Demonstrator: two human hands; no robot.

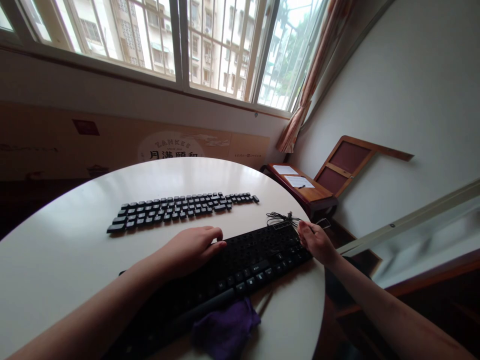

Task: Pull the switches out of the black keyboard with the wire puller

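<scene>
A black keyboard (240,260) lies aslant on the white round table, its upper rows bare of keycaps and its lower rows still carrying them. My left hand (200,247) rests on its top edge, thumb and curled fingers closed about it. At the keyboard's right end, my right hand (315,243) is closed in a fist-like pinch. A thin wire loop (323,223) sticks out beyond these fingers; it looks like part of a keycap puller. Removed keycaps (180,209) stand in rows behind the keyboard. My left forearm hides the keyboard's left part.
A purple cloth (227,327) and a thin brush-like stick (266,305) lie in front of the keyboard. A bundled black cable (281,218) sits behind its right end. Beyond the table (75,260) stands a wooden chair (326,192) with papers and a pen on it.
</scene>
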